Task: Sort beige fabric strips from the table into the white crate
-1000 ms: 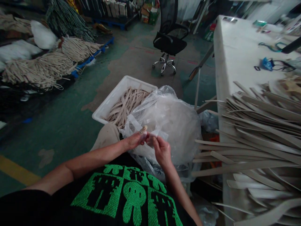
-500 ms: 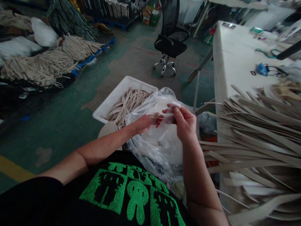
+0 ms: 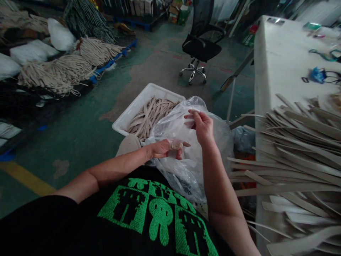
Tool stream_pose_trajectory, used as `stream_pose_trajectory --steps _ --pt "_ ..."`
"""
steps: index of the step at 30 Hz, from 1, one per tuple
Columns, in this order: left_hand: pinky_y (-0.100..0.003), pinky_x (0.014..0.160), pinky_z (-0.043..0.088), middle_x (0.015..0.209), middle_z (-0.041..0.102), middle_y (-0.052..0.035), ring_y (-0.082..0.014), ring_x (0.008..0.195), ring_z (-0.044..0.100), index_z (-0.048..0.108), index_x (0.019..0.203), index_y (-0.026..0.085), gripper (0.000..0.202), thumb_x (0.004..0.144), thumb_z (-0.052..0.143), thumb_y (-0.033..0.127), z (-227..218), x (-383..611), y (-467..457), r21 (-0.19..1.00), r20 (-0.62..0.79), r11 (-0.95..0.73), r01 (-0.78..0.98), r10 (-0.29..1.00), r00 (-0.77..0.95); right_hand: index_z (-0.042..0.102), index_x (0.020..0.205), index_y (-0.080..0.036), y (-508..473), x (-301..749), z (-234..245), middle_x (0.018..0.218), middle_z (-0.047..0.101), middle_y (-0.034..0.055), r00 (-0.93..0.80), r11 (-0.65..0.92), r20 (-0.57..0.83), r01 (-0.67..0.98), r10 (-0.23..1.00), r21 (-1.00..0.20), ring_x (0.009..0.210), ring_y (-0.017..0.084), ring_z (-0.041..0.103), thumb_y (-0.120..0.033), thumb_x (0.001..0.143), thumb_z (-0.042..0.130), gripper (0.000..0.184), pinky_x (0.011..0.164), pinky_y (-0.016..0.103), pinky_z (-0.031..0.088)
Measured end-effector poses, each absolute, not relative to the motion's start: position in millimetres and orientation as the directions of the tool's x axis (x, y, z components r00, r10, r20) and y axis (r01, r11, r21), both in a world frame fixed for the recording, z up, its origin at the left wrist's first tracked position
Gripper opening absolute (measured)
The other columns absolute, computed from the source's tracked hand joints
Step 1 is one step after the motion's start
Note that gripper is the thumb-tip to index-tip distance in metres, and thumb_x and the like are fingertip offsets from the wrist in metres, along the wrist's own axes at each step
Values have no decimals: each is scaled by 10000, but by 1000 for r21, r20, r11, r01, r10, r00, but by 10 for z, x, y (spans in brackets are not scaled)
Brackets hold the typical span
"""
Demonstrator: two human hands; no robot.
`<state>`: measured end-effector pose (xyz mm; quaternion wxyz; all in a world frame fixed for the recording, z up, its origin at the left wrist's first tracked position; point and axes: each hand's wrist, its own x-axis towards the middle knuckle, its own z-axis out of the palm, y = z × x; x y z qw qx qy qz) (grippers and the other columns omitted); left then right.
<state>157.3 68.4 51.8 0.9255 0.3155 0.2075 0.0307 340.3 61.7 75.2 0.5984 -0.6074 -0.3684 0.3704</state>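
Note:
A large clear plastic bag lies spread in front of me, with whitish, see-through contents. Above its far part, my right hand is closed in a pinch on a thin piece of clear plastic. Lower and to the left, my left hand has its fingers curled in over the bag. Something small and beige shows at the left fingers; whether it is held or wrapped round a finger, I cannot tell. The two hands are apart from each other.
Behind the bag, a white plastic bin holds beige straps. On the right, a white table carries a heap of flat beige strips overhanging its edge. An office chair stands ahead. Bundled cords lie on pallets at left.
My hands have moved apart, the left one coming lower and nearer to me. The plastic piece, plainly seen between them before, now shows only faintly. The whole view has shifted slightly.

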Motion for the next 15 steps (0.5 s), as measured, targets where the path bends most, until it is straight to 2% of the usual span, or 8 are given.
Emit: stream_pose_trajectory --steps 3,6,8,11,13,15 --pt "-253 613 475 515 493 50 -58 438 411 729 1026 112 201 874 711 243 502 1557 691 541 -422 833 121 144 895 704 1042 -185 612 3440 660 829 746 27 391 -65 -34 66 920 -996 587 109 650 -653 848 595 519 525 212 507" --pt "-229 549 445 494 428 75 -29 373 294 733 984 122 152 934 624 215 531 1481 743 499 -424 853 153 87 902 727 943 -165 406 3545 543 785 731 41 283 -149 -98 164 954 -975 656 153 673 -735 820 576 602 594 263 546" --pt "-213 528 425 492 407 81 -20 355 262 735 973 123 172 959 579 194 557 1421 780 470 -409 873 127 87 909 736 972 -169 167 3578 437 889 754 68 163 -167 -137 185 977 -968 818 204 716 -739 845 547 614 730 323 575" --pt "-190 495 395 482 354 90 -13 340 235 733 914 118 225 985 534 193 572 1376 805 391 -425 919 54 129 896 700 1211 -218 -220 3461 205 1191 731 93 -26 -167 -173 157 985 -973 1073 240 692 -662 874 581 569 947 409 536" --pt "-184 494 398 488 336 94 -15 340 254 727 916 125 223 989 532 204 571 1383 812 325 -470 946 -7 168 867 718 1202 -236 -418 3293 17 1169 745 85 -53 -182 -201 241 978 -953 1036 237 704 -582 808 702 525 944 407 536" --pt "-181 515 423 525 399 80 -20 369 333 715 947 133 179 979 550 195 583 1393 844 271 -515 955 -118 247 821 780 1034 -229 -538 3132 -154 969 786 60 -2 -205 -218 341 976 -918 868 227 721 -514 796 718 377 859 386 555"
